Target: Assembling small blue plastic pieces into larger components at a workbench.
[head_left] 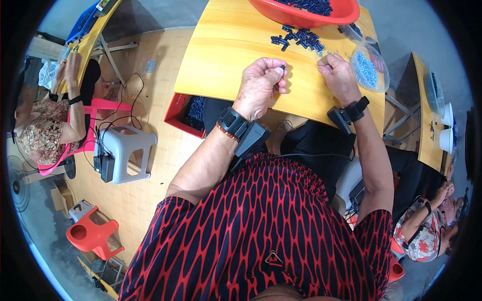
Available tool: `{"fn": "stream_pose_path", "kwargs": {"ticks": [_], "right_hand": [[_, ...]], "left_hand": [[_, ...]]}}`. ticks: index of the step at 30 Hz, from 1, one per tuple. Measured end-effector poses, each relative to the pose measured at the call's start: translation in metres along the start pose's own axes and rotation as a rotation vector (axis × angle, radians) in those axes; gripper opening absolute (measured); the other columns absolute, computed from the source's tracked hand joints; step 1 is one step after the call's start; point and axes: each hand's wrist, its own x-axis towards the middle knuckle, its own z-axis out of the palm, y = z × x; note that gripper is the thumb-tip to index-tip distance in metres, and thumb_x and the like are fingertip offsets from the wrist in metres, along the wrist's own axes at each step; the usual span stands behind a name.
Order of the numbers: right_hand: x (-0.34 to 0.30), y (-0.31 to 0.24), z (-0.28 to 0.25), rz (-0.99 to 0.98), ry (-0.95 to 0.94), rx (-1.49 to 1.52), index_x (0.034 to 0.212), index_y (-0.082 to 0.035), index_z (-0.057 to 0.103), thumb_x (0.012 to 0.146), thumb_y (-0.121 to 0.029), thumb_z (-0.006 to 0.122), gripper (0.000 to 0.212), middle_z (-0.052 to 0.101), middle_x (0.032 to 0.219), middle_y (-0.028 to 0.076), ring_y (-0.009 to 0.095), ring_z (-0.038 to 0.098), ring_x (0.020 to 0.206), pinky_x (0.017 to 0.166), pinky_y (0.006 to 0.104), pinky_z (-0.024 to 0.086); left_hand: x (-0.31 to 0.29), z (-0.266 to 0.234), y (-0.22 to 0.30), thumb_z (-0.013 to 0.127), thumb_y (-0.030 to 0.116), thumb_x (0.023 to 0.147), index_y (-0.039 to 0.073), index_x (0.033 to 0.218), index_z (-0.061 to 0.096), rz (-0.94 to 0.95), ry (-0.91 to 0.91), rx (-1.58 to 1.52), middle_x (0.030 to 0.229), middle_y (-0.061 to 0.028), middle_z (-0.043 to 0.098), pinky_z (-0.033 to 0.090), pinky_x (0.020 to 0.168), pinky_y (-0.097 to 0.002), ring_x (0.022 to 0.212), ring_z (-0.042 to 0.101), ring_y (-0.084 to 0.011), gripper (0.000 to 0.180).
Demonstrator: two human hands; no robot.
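Left hand [257,86] with small dark piece [282,67]

And it was a workshop: small parts [305,39] piled on a yellow table [216,55], people [47,128] at other tables [425,143]!

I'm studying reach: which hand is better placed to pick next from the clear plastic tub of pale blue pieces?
Probably the right hand, beside the clear plastic tub, though whether that hand holds anything is unclear. The left hand is farther, pinching a small dark piece.
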Motion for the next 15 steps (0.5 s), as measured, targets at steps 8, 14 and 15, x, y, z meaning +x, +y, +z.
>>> {"fn": "stream_pose_path", "kwargs": {"ticks": [8, 14, 15], "right_hand": [[-0.009, -0.027, -0.002, 0.158, 0.056, 0.303, 0.092, 0.000, 0.061, 0.088, -0.007, 0.061, 0.009, 0.065, 0.083, 0.010, 0.019, 0.064, 0.074, 0.067, 0.0308, 0.050], [-0.015, -0.072, 0.002, 0.171, -0.056, 0.798, 0.096, 0.002, 0.062, 0.087, 0.001, 0.061, 0.008, 0.065, 0.087, 0.003, 0.009, 0.064, 0.075, 0.068, 0.0218, 0.052], [-0.015, -0.074, 0.004, 0.146, -0.068, 0.769, 0.099, 0.004, 0.063, 0.087, 0.003, 0.060, 0.012, 0.065, 0.087, 0.004, 0.009, 0.064, 0.077, 0.069, 0.0217, 0.053]], "left_hand": [[0.001, -0.003, 0.000, 0.054, 0.000, 0.093, -0.002, 0.105, 0.056, -0.015, -0.036, 0.022, 0.091, -0.0102, 0.063, 0.054, 0.065, -0.0273, 0.070, 0.061, -0.0141, 0.012], [0.001, -0.004, 0.000, 0.056, -0.002, 0.092, -0.002, 0.102, 0.055, -0.022, -0.042, 0.040, 0.090, -0.0109, 0.064, 0.055, 0.063, -0.0272, 0.070, 0.062, -0.0143, 0.010], [0.000, -0.004, 0.000, 0.056, -0.002, 0.092, -0.002, 0.102, 0.055, -0.021, -0.047, 0.038, 0.090, -0.0108, 0.064, 0.055, 0.063, -0.0270, 0.070, 0.062, -0.0143, 0.010]]}}
